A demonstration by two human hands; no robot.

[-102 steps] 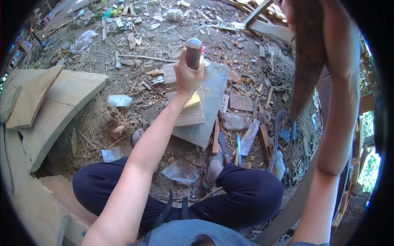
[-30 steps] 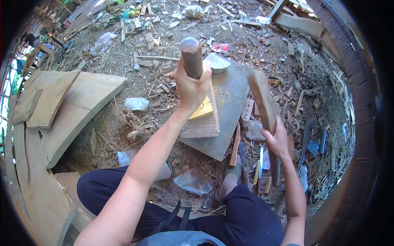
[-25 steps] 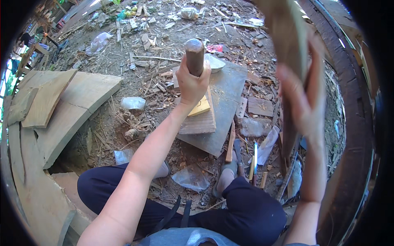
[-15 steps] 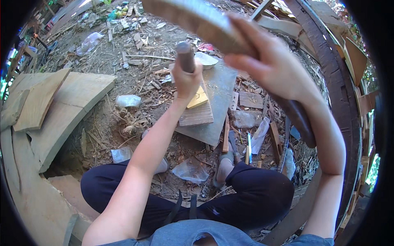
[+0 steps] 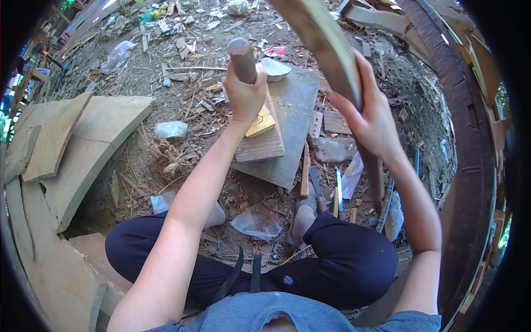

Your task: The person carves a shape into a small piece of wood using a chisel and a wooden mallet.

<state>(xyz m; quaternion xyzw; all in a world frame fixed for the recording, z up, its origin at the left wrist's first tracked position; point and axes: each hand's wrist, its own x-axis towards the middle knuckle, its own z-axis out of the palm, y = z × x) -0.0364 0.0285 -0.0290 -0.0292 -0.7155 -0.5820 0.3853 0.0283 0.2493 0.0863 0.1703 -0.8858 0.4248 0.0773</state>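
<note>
Seemingly for steadiness, the left hand (image 5: 244, 98) grips a brown handle (image 5: 242, 60) near-upright by the yellow block (image 5: 262, 124) on its board (image 5: 262, 148), while the right hand (image 5: 375, 123) grips a wooden club (image 5: 327, 48) aloft.

Free gap over grey slab (image 5: 296, 124), between your left grip (image 5: 245, 99) and right grip (image 5: 371, 122). Tool handle (image 5: 242, 60) juts above left; curved wooden club (image 5: 333, 54) slants ahead of right. Dark beam (image 5: 470, 133) bounds your right side; planks (image 5: 58, 138) block your left.

Brown handle (image 5: 243, 63) and curved wooden club (image 5: 337, 63) lean left.
</note>
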